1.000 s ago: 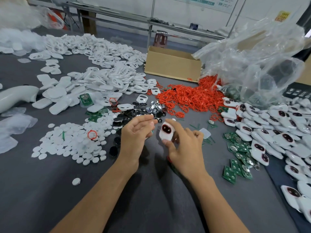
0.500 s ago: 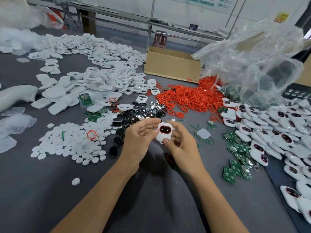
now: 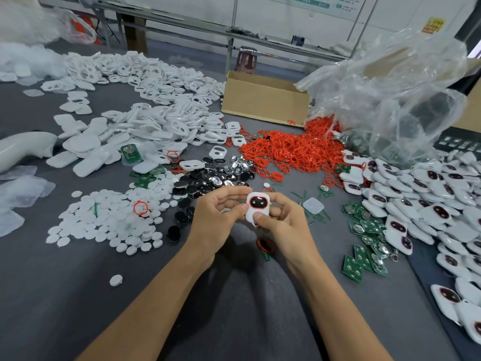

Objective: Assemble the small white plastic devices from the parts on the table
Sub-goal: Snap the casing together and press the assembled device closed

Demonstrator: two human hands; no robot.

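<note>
Both hands hold one small white device (image 3: pixel 257 207) with a dark, red-rimmed face above the grey table (image 3: pixel 78 295). My left hand (image 3: pixel 217 221) pinches its left edge with thumb and fingers. My right hand (image 3: pixel 283 222) grips its right side, thumb on the lower front. Around it lie heaps of parts: white shells (image 3: pixel 145 131), white round discs (image 3: pixel 104 220), black oval inserts (image 3: pixel 205 182), red rings (image 3: pixel 294 149), green circuit boards (image 3: pixel 364 238) and finished white devices (image 3: pixel 429 204) at the right.
A cardboard box (image 3: pixel 263 100) stands at the back centre. A crumpled clear plastic bag (image 3: pixel 390 100) rises at the back right. A white curved tool (image 3: pixel 23 149) lies at the left edge. One red ring (image 3: pixel 264 244) lies under my right wrist.
My left hand has closed in on the device and now pinches it too. The device has turned so its dark face points up at me.
</note>
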